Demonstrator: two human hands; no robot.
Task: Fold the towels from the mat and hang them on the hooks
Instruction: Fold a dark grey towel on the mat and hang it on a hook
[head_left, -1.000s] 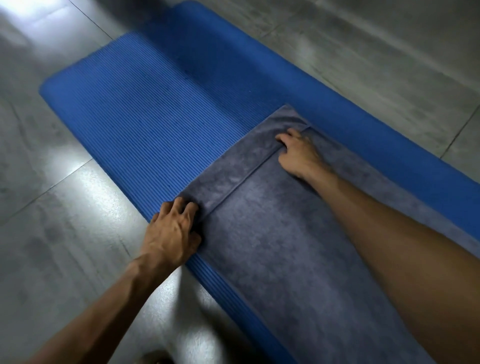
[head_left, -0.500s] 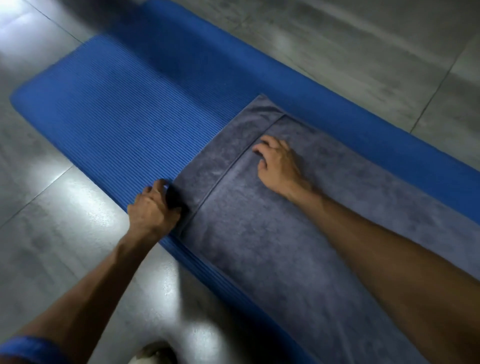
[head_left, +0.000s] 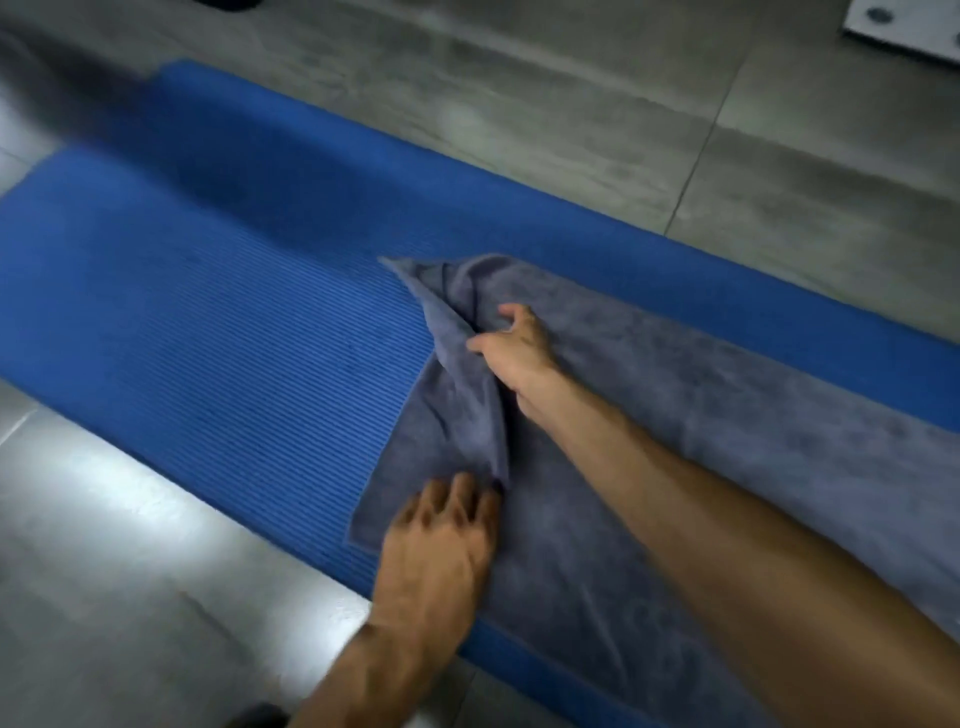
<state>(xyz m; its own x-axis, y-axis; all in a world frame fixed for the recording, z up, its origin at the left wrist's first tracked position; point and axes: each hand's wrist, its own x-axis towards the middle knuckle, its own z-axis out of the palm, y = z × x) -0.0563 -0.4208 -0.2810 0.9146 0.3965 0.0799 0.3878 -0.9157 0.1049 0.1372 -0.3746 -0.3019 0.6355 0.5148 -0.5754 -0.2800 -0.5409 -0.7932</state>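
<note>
grey towel (head_left: 727, 441) lies on blue mat (head_left: 208, 322) on floor (head_left: 571, 130), stretching toward 4 o'clock. right hand (head_left: 519, 348) pinches raised towel end at centre, fabric bunched toward 11 o'clock. left hand (head_left: 441, 540) at 6 o'clock grips near towel corner, fingers curled on cloth. hands apart.

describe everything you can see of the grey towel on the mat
The grey terry-cloth towel looks soft and plush, with a stitched hem along its end. It lies spread lengthwise on the ribbed blue foam mat, running out of frame at the right. Its near end is lifted and bunched into a peaked fold. The right hand pinches that raised fold; the left hand grips the near corner.
</note>
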